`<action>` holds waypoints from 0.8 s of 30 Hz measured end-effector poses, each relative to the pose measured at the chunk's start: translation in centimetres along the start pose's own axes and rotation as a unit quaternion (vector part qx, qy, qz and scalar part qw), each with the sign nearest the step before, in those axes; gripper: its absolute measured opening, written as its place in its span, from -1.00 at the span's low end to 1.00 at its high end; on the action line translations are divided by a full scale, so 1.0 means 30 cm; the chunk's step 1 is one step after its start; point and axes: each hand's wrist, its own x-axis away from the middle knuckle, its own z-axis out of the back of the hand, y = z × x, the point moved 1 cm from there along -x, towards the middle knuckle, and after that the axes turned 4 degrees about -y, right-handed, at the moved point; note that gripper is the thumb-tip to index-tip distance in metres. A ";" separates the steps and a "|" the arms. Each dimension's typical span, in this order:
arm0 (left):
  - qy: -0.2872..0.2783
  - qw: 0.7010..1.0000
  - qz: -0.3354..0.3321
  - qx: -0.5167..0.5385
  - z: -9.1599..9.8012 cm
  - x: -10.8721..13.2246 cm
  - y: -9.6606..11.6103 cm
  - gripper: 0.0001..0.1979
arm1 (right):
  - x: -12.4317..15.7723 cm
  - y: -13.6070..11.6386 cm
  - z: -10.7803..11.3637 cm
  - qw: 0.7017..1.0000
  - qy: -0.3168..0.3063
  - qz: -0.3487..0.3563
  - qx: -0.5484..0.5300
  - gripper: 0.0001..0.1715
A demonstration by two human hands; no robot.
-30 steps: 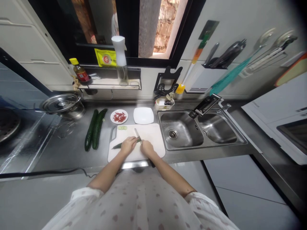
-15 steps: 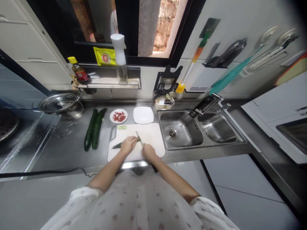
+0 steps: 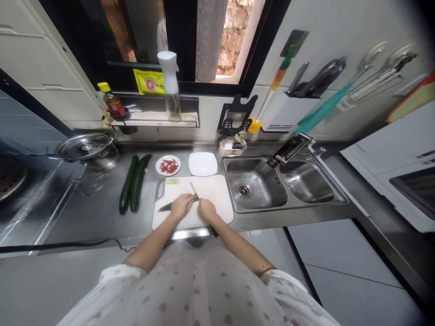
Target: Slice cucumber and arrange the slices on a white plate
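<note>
On the white cutting board [image 3: 217, 190], my left hand [image 3: 181, 206] is closed over a dark green cucumber piece [image 3: 165, 207], whose tapered end sticks out to the left. My right hand [image 3: 206, 210] grips a knife [image 3: 194, 188]; its blade points away and to the left, at the cucumber's right end. The knife's handle is hidden in my fingers. Several thin cucumber slices [image 3: 173, 181] lie in the board's upper left corner.
Two whole cucumbers [image 3: 136, 185] lie left of the board. Behind it stand a plate of chopped red pieces [image 3: 168, 165] and a white square plate [image 3: 203, 164]. The double sink [image 3: 256, 183] is at right, a lidded steel pot [image 3: 91, 149] at left.
My right hand and the knife have shifted slightly left and away from me, closer to my left hand. My left hand stays on the cucumber.
</note>
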 end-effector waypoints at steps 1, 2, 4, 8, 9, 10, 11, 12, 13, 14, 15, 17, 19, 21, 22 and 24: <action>0.000 1.000 0.001 0.002 0.000 0.000 0.000 -0.74 | 0.001 0.001 -0.002 1.000 0.000 0.000 -0.001 -0.61; 0.000 1.000 0.002 0.004 -0.001 0.000 0.000 -0.74 | 0.005 0.004 -0.006 1.000 0.001 -0.001 -0.001 -0.61; -0.001 1.000 0.003 0.008 0.000 0.001 0.000 -0.74 | 0.018 0.013 -0.016 1.000 0.003 -0.001 -0.001 -0.61; -0.003 1.000 0.005 0.009 0.002 0.001 0.003 -0.74 | 0.054 0.035 -0.041 1.000 0.000 -0.004 0.003 -0.61; -0.003 1.000 0.005 0.009 0.003 0.001 0.004 -0.74 | 0.061 0.039 -0.045 1.000 -0.002 -0.004 0.004 -0.61; -0.003 1.000 0.005 0.009 0.003 0.001 0.004 -0.73 | 0.067 0.042 -0.049 1.000 -0.004 -0.006 0.005 -0.62; -0.004 1.000 0.005 0.010 0.003 0.001 0.005 -0.73 | 0.070 0.043 -0.051 1.000 -0.005 -0.007 0.005 -0.63; -0.005 1.000 0.006 0.010 0.003 0.001 0.005 -0.73 | 0.071 0.044 -0.051 1.000 -0.005 -0.008 0.005 -0.63; -0.005 1.000 0.007 0.010 0.003 0.000 0.005 -0.73 | 0.071 0.043 -0.050 1.000 -0.005 -0.008 0.006 -0.64; -0.005 1.000 0.008 0.010 0.003 0.000 0.005 -0.73 | 0.068 0.041 -0.048 1.000 -0.005 -0.008 0.006 -0.63; -0.004 1.000 0.008 0.009 0.003 0.000 0.005 -0.73 | 0.065 0.039 -0.046 1.000 -0.006 -0.009 0.007 -0.63; -0.003 1.000 0.009 0.008 0.001 -0.001 0.004 -0.73 | 0.057 0.036 -0.041 1.000 -0.010 -0.007 0.008 -0.63; -0.001 1.000 0.008 0.010 0.000 -0.001 0.003 -0.73 | 0.049 0.034 -0.037 1.000 -0.011 -0.004 0.009 -0.62; 0.001 1.000 0.004 0.013 -0.001 -0.001 0.001 -0.73 | 0.041 0.032 -0.035 1.000 -0.008 0.000 0.010 -0.61; 0.002 1.000 0.003 0.014 -0.002 -0.001 0.001 -0.73 | 0.037 0.032 -0.035 1.000 -0.006 0.002 0.010 -0.61; 0.003 1.000 0.002 0.014 -0.002 -0.001 0.001 -0.74 | 0.027 0.031 -0.035 1.000 -0.005 0.006 0.011 -0.61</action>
